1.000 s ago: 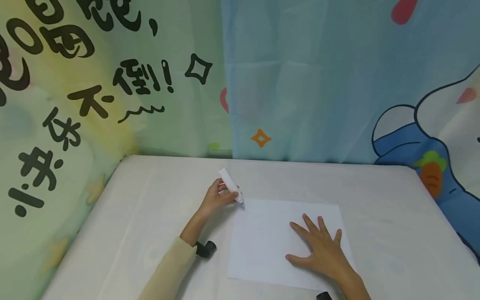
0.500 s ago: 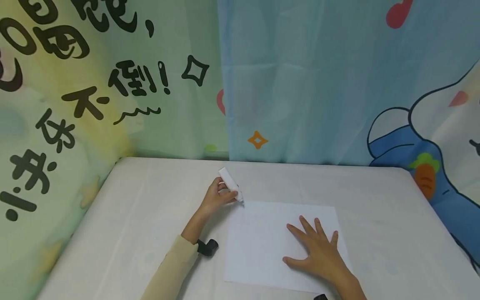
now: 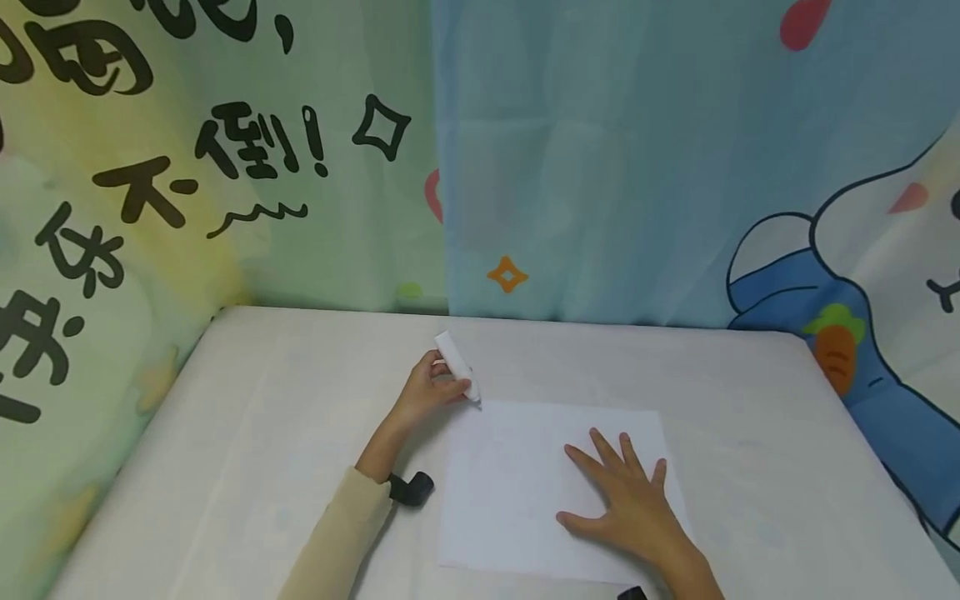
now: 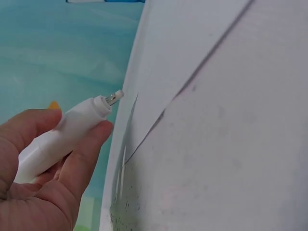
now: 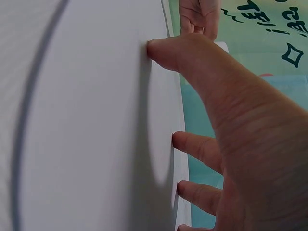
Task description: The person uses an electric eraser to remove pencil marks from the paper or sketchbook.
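Note:
My left hand (image 3: 426, 390) grips a thick white pen-shaped tube (image 3: 454, 362) between thumb and fingers, its narrow tip slanting down at the far left corner of a white sheet of paper (image 3: 510, 500). The left wrist view shows the tube (image 4: 65, 134) closely, with a shiny tip ending in a small white nib. Whether the nib touches the paper I cannot tell. My right hand (image 3: 626, 504) lies spread on the right part of the sheet. In the right wrist view its thumb (image 5: 166, 52) and fingertips rest on the paper.
The sheet lies on a table with a white cloth (image 3: 300, 392). Behind it hang a green printed curtain (image 3: 360, 208) with black lettering and a blue curtain (image 3: 637, 167) with a cartoon rabbit. A black wrist camera (image 3: 412, 490) sits at the left wrist.
The head view has shifted slightly, so hands, paper and curtain sit a little further left. Both hands keep their poses, with the tube still in the left one.

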`<control>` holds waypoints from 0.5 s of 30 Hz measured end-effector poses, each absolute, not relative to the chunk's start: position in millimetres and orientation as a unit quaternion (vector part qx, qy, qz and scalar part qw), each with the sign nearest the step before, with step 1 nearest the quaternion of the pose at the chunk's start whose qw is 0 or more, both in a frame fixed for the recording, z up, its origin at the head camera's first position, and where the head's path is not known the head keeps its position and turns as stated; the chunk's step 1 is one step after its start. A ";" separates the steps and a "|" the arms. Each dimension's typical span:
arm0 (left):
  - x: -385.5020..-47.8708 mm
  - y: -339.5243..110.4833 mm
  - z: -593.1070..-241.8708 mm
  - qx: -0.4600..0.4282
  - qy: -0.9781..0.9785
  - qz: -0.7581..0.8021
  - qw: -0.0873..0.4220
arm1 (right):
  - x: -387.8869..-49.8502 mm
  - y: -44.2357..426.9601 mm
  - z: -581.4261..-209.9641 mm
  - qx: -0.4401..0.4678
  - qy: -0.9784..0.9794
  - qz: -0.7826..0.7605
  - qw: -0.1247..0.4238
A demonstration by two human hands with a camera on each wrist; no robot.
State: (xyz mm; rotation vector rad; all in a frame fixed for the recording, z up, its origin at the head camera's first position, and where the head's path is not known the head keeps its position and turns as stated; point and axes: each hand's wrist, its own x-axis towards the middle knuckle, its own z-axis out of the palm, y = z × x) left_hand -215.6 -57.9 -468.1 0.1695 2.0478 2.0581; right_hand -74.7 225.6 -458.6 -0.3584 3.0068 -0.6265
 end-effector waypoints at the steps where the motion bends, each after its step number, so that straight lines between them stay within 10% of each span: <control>1: -216.3 -57.7 -467.8 0.064 0.701 0.701 0.118 | -74.8 225.4 -458.3 -0.116 0.972 -0.203 0.023; 15: -214.8 -62.2 -472.4 0.058 0.704 0.701 0.098 | -74.0 223.3 -461.4 -0.119 0.972 -0.201 0.031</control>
